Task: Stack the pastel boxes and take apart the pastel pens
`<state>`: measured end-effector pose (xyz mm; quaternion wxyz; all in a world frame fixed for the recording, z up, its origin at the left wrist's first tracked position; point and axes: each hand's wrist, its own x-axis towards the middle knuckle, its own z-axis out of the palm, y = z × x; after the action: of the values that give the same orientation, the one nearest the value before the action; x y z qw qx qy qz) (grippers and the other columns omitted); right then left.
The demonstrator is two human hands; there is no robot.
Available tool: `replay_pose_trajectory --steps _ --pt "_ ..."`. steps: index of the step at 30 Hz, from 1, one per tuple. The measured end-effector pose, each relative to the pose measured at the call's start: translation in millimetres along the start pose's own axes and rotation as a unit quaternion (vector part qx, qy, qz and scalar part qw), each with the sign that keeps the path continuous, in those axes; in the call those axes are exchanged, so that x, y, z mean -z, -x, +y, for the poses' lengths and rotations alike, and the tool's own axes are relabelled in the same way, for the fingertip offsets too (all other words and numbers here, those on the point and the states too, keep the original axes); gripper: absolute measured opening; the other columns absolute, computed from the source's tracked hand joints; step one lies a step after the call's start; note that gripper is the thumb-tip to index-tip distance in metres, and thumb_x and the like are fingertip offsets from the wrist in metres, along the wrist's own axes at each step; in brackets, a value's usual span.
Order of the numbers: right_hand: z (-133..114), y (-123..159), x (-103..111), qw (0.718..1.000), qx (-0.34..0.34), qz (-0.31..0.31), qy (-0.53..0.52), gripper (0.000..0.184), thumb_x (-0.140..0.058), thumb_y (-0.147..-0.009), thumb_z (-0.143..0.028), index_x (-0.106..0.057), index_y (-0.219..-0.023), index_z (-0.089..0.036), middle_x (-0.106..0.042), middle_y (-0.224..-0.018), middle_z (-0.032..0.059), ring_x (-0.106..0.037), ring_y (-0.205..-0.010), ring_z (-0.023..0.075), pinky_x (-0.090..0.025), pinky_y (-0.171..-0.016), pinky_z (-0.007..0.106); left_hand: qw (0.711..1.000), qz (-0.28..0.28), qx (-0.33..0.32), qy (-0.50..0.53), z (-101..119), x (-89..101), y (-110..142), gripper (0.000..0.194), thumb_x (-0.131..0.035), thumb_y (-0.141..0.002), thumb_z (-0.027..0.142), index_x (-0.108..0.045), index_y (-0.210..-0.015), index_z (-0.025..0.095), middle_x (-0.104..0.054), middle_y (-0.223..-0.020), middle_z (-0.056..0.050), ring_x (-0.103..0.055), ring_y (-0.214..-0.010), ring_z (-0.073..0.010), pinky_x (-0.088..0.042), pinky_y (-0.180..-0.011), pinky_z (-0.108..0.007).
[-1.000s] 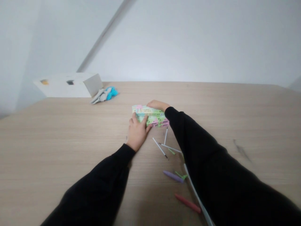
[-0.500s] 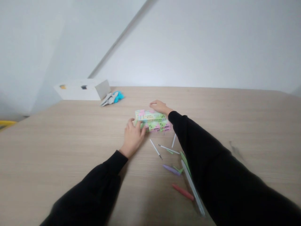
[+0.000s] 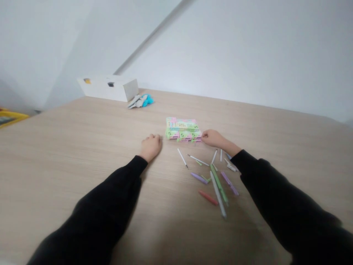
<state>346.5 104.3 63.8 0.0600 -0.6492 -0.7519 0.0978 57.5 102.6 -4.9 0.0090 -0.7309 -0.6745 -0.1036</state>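
the small print on the stack of pastel boxes [image 3: 182, 126] blurs beyond reading, though several bold 5s show along its front. right of and nearer than the stack, a black right sleeve [image 3: 271, 191] seems to cover part of a scatter of small white pieces [image 3: 231, 166]; far left of it, a yellow object [image 3: 15, 117] is cut off by the frame edge. the stack sits on a wooden table between two hands. the right hand [image 3: 213, 138] is at its right end, fingers bent and bunched beside the front corner; whether they pinch a box or merely rest near it, one cannot tell. the left hand [image 3: 151, 146] lies just left of the stack, apart from it, fingers curled in together, tips out of sight. nearer than the stack lie thin white rods [image 3: 182, 158], a green barrel [image 3: 218, 184] and a red barrel [image 3: 208, 197].
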Motion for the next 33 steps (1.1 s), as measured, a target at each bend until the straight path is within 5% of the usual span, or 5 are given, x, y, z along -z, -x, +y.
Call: replay_pose_trajectory --steps 7,11,18,25,33 --pt "-14 7 -32 0.997 -0.063 -0.01 0.031 0.028 -0.052 -0.089 -0.026 -0.076 -0.095 -0.012 -0.076 -0.097 0.0149 -0.07 -0.09 0.0233 -0.046 -0.071 0.025 1.0 0.004 -0.015 0.007 -5 -6.6 -2 0.036 -0.032 -0.099 0.022 -0.061 -0.113 0.009 -0.063 -0.115 -0.023 -0.063 -0.11 -0.0368 -0.047 -0.089 -0.048" --pt "-30 6 -41 0.994 -0.105 0.015 0.041 0.039 -0.048 -0.093 -0.037 -0.071 -0.112 -0.011 -0.073 -0.112 0.02 -0.069 -0.104 0.0306 -0.049 -0.076 0.03 0.999 0.004 -0.023 0.029 -11 -10.9 -2 0.036 -0.035 -0.1 0.028 -0.063 -0.109 0.008 -0.064 -0.114 -0.024 -0.063 -0.11 -0.036 -0.047 -0.091 -0.046" --pt "-37 4 -52 0.992 -0.114 0.02 0.041 0.036 -0.04 -0.099 -0.027 -0.066 -0.118 -0.01 -0.07 -0.117 0.0204 -0.067 -0.111 0.0294 -0.05 -0.083 0.031 0.994 0.011 -0.027 0.107 -26 -11.2 -1 0.032 -0.037 -0.102 0.035 -0.061 -0.105 0.015 -0.073 -0.096 -0.014 -0.069 -0.091 -0.0261 -0.048 -0.081 -0.034" --pt "-35 25 -28 0.998 -0.053 0.017 0.03 0.027 -0.048 -0.097 -0.02 -0.072 -0.104 -0.01 -0.073 -0.112 0.0186 -0.068 -0.105 0.0254 -0.048 -0.085 0.029 0.985 0.065 0.062 0.149 -60 -2.3 -18 0.037 -0.03 -0.097 0.017 -0.052 -0.126 0.01 -0.072 -0.103 -0.019 -0.068 -0.097 -0.0298 -0.049 -0.081 -0.037" --pt "-10 107 -1 0.995 -0.015 0.044 -0.087 0.026 -0.06 -0.087 -0.02 -0.074 -0.108 -0.016 -0.077 -0.09 0.0059 -0.07 -0.079 0.0176 -0.051 -0.073 0.026 0.989 0.021 0.071 0.126 -82 -1.4 -30 0.034 -0.045 -0.095 0.027 -0.057 -0.124 0.016 -0.073 -0.106 -0.017 -0.067 -0.104 -0.0309 -0.049 -0.089 -0.038"
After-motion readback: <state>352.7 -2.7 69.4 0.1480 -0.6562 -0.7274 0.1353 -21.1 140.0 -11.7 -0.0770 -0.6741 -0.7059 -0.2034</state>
